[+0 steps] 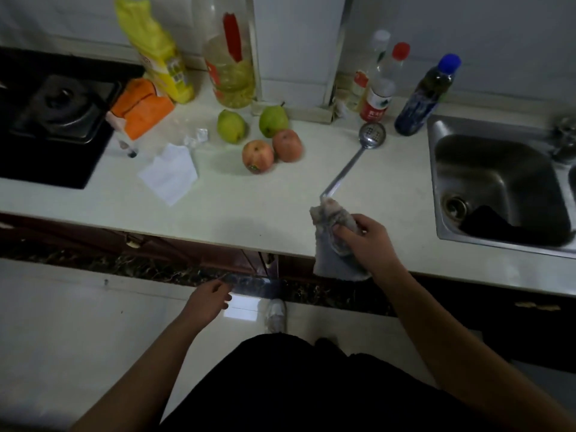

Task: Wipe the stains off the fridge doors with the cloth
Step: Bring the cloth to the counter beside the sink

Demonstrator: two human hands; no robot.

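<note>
1. Gripping the cloth (335,244), the right hand (366,241) is clenched around its bunched upper part at the front edge of the counter (280,207); the lower part of the cloth hangs down past that edge.
2. The left hand (207,299) is released, fingers loosely curled, holding nothing, below counter level and above the floor (62,322).
3. A metal slotted ladle (358,154) lies on the counter just beyond the right hand; its handle end meets the top of the cloth.
4. Two apples (271,152) and two pears (251,124) rest beyond and between the hands.
5. A sink (498,182) is set into the counter to the right of the right hand.
6. A folded white paper (170,174) lies beyond the left hand, with a gas stove (53,120) farther left.
7. Bottles (424,95) stand at the wall, beyond the ladle.
</note>
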